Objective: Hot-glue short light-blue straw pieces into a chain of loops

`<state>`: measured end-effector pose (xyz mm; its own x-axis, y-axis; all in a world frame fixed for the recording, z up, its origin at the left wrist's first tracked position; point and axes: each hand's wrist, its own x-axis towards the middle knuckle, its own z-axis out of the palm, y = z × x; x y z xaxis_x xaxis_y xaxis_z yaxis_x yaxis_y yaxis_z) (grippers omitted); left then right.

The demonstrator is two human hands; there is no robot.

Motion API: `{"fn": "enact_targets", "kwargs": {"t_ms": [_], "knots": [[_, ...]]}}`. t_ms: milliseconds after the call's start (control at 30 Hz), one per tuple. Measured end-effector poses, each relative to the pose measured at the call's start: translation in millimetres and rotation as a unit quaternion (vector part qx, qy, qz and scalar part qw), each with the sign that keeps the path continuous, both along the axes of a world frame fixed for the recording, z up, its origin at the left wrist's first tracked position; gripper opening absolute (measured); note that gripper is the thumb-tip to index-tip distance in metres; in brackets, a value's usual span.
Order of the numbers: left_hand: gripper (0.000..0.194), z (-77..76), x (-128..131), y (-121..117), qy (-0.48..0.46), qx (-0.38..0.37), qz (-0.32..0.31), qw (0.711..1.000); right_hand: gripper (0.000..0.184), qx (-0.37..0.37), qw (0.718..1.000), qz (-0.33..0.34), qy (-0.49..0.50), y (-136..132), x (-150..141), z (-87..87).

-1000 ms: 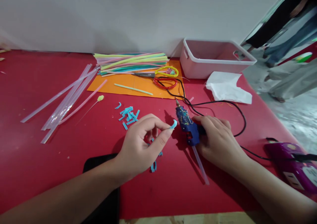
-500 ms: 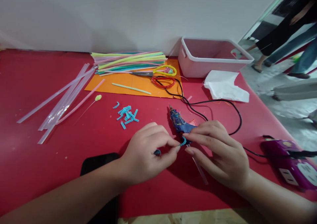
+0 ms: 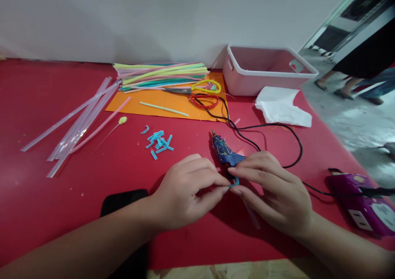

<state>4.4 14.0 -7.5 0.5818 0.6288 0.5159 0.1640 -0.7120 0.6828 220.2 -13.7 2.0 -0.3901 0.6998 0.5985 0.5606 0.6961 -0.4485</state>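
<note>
Pinching a small blue strip (image 3: 233, 184) between the thumb and forefinger of my left hand (image 3: 189, 192), I seem to leave its curled end free so that my other fingers can get at it. My right hand (image 3: 274, 194) comes in from the opposite side, thumb and forefinger parted around that end; whether they grip it I cannot tell. The glue gun (image 3: 224, 150) lies on the table (image 3: 185, 246) just beyond my fingertips, nozzle pointing away, which probably keeps the hot tip off my skin while leaving it within easy reach. The cut blue pieces (image 3: 160, 141) sit loose to the left of the gun, likely so I can pick them up singly, and the scissors (image 3: 182, 91) rest farther back, partly on the orange sheet (image 3: 126, 104). A second ago my right hand was at the gun's handle and my left held the strip up near its nozzle; half a second ago both hands were already together, but the strip's curl showed higher, and now it sits lower, closer to my right thumb.
</note>
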Motion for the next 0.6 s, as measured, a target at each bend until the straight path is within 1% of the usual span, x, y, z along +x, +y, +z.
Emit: {"fn": "enact_targets", "kwargs": {"t_ms": [167,400,500,600], "knots": [[0.011,-0.2,-1.1,1.5,-0.011,-0.007,-0.016,1.0,0.016,-0.072,0.996,0.018,0.042,-0.1,2.4,2.5],[0.017,-3.2,-4.9,2.7,-0.006,-0.007,-0.024,1.0,0.015,-0.151,0.983,0.057,0.081,0.6,3.3,5.3],[0.018,-3.2,-4.9,2.4,-0.005,-0.007,-0.022,1.0,0.016,-0.21,0.969,0.067,0.11,0.9,2.3,5.4],[0.017,-2.3,-4.5,2.4,-0.008,-0.002,-0.022,1.0,0.016,-0.285,0.945,0.08,0.14,0.7,1.5,4.4]]}}
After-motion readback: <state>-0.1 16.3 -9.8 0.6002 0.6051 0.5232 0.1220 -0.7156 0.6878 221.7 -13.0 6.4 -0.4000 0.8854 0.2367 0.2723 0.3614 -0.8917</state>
